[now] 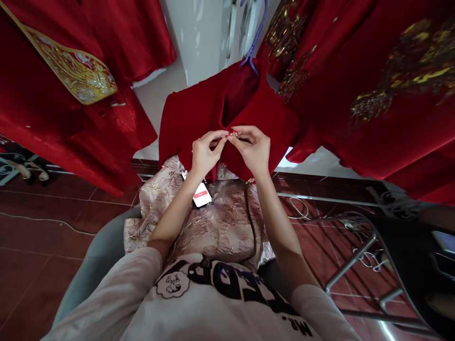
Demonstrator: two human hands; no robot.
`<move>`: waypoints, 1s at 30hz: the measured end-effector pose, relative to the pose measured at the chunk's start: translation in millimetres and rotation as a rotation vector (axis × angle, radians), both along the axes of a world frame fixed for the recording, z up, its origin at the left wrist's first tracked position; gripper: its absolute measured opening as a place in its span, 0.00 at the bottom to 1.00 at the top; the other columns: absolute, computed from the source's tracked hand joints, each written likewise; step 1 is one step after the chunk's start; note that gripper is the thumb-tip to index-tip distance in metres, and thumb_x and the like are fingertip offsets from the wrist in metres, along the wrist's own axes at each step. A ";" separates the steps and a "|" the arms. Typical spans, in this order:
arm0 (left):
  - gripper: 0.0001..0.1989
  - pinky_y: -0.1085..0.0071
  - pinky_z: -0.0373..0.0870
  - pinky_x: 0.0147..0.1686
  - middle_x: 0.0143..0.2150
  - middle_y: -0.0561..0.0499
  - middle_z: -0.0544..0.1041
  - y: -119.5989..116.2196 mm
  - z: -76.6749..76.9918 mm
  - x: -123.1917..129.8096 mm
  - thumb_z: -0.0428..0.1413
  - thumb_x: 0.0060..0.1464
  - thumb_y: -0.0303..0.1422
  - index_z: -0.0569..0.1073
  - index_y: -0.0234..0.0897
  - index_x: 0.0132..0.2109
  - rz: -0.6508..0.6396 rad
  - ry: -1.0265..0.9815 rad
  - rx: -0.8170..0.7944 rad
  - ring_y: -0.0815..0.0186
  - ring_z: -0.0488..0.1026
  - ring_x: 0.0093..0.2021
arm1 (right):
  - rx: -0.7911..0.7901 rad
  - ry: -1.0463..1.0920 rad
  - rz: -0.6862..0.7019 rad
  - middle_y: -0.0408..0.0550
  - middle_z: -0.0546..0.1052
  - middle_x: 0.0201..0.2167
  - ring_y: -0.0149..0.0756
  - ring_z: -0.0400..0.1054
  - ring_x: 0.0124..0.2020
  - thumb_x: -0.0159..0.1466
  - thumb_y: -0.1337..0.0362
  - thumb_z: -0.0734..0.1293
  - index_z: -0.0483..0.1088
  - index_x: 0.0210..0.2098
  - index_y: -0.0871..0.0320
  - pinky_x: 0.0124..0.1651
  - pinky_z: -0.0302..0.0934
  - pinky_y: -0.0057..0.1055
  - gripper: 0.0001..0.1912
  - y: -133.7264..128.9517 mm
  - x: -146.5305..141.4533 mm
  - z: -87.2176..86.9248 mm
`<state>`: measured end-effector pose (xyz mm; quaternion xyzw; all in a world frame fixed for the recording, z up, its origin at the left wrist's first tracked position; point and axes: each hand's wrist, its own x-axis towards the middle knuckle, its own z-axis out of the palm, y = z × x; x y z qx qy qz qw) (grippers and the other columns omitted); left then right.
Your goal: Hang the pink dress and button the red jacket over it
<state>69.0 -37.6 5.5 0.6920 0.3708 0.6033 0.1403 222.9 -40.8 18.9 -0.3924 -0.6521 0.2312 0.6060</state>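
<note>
In front of me a red garment (192, 113) hangs from a purple hanger (251, 53), its neckline open at the top. My left hand (206, 150) is closed in a pinch at the garment's front, just below the neckline. Opposite it, my right hand (254, 148) also pinches there, fingertips meeting those of the left. Between the fingertips shows a small ornate button (233, 134), red with pale, shiny bits; the fingers partly cover it. A similar ornament (250, 180) sits lower on the garment's edge.
Pinkish floral brocade (223, 222) covers my lap, with a lit phone (202, 195) on it. Red embroidered garments hang at left (78, 71) and right (373, 94). A black chair (401, 255) with metal legs stands at right; a cable (46, 220) crosses the tiled floor.
</note>
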 end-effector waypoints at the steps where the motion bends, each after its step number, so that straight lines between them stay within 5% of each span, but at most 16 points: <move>1: 0.07 0.72 0.82 0.44 0.47 0.48 0.84 0.1 -0.3 0.0 0.58 0.66 0.31 0.81 0.39 0.48 0.005 0.000 0.010 0.65 0.82 0.46 | 0.000 0.005 0.002 0.47 0.81 0.43 0.37 0.77 0.46 0.63 0.51 0.74 0.76 0.45 0.53 0.55 0.74 0.40 0.16 -0.2 -0.3 -0.1; 9: 0.05 0.72 0.81 0.44 0.46 0.48 0.82 -3.3 -3.8 11.0 0.58 0.65 0.27 0.75 0.39 0.47 -0.052 -0.039 -0.057 0.66 0.82 0.46 | -0.021 0.008 -0.025 0.45 0.76 0.42 0.35 0.73 0.45 0.64 0.54 0.70 0.71 0.46 0.52 0.50 0.72 0.35 0.13 3.3 -7.0 -2.5; 18: 0.19 0.71 0.78 0.49 0.48 0.50 0.79 5.1 -10.2 12.4 0.59 0.61 0.24 0.62 0.44 0.54 -0.250 -0.094 -0.174 0.68 0.81 0.48 | 0.016 -0.092 -0.030 0.47 0.72 0.47 0.35 0.71 0.47 0.65 0.57 0.68 0.61 0.57 0.48 0.49 0.71 0.34 0.23 2.9 9.6 -25.9; 20: 0.17 0.70 0.78 0.50 0.49 0.49 0.79 10.3 -11.0 7.6 0.58 0.62 0.24 0.63 0.44 0.53 -0.286 -0.104 -0.222 0.68 0.80 0.48 | -0.044 -0.144 -0.023 0.46 0.74 0.44 0.36 0.71 0.42 0.59 0.59 0.71 0.63 0.54 0.51 0.44 0.70 0.34 0.25 -11.2 22.0 -33.3; 26: 0.03 0.67 0.79 0.49 0.50 0.46 0.81 18.3 -16.9 4.1 0.52 0.69 0.30 0.68 0.41 0.48 -0.377 -0.175 -0.407 0.67 0.81 0.50 | -0.270 -0.339 -0.050 0.40 0.72 0.24 0.31 0.63 0.26 0.53 0.62 0.68 0.69 0.31 0.55 0.34 0.61 0.32 0.07 -39.9 47.7 -24.6; 30: 0.13 0.64 0.80 0.50 0.49 0.45 0.82 22.8 -24.5 8.0 0.49 0.73 0.43 0.74 0.41 0.48 -0.346 -0.050 -0.403 0.62 0.81 0.53 | -0.335 -0.180 0.137 0.39 0.71 0.25 0.29 0.61 0.26 0.54 0.58 0.67 0.68 0.29 0.55 0.30 0.57 0.28 0.08 -44.7 52.2 -9.6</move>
